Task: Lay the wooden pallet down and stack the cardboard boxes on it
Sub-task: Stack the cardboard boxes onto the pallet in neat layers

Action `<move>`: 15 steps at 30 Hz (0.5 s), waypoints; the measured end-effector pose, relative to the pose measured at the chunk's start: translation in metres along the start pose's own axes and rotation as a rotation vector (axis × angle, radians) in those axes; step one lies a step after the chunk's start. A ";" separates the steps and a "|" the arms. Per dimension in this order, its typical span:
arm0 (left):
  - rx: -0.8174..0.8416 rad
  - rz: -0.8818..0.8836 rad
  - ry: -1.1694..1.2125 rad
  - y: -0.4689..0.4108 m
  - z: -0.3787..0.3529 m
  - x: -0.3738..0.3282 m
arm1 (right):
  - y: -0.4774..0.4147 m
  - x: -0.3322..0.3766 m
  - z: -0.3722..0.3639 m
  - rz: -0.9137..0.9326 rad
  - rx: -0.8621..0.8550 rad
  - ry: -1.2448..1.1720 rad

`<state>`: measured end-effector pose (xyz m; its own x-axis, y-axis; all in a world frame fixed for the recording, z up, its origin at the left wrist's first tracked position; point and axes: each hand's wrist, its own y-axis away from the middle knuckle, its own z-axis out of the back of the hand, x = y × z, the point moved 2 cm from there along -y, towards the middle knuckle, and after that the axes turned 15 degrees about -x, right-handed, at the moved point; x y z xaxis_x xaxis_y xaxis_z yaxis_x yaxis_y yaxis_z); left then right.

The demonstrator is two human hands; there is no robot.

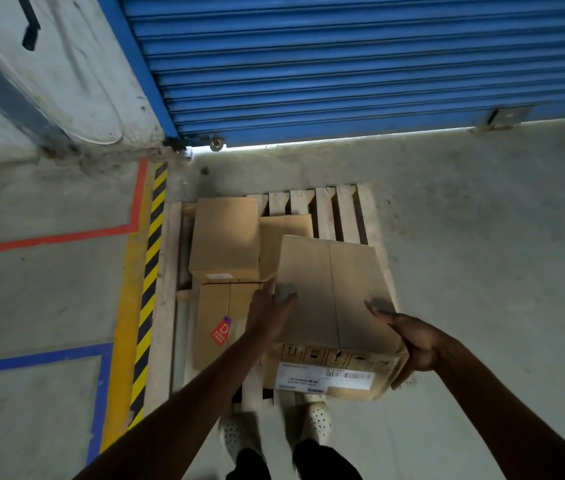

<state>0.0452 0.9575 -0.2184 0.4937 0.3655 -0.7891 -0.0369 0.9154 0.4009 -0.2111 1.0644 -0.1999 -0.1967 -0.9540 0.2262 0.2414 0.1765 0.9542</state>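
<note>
The wooden pallet (347, 216) lies flat on the concrete floor in front of a blue shutter. Three cardboard boxes rest on it: a tall one (225, 233) at the far left, a smaller one (286, 230) beside it, and a box with a red tag (220, 320) at the near left. I hold a fourth, large cardboard box (333, 299) with a white shipping label over the pallet's near right part. My left hand (269, 313) grips its left side and my right hand (412, 337) grips its right near corner.
A blue roller shutter (360, 64) stands just beyond the pallet. Yellow-black hazard tape (151, 271), a yellow line, and red and blue floor lines run to the left. My feet in white shoes (315, 417) stand at the pallet's near edge. Bare concrete lies to the right.
</note>
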 end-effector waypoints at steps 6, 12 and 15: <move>-0.034 -0.066 0.110 -0.079 -0.032 0.020 | -0.072 0.062 -0.030 0.139 -0.115 -0.156; 0.005 -0.230 0.060 -0.182 -0.066 0.060 | -0.174 0.125 -0.070 0.225 -0.200 -0.055; 0.077 -0.258 -0.149 -0.224 -0.080 0.083 | -0.224 0.153 -0.088 0.274 -0.282 -0.081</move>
<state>0.0251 0.7957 -0.4106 0.6001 0.0886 -0.7950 0.1696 0.9571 0.2347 -0.2117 0.8575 -0.3958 -0.1604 -0.8566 0.4904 0.5446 0.3375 0.7678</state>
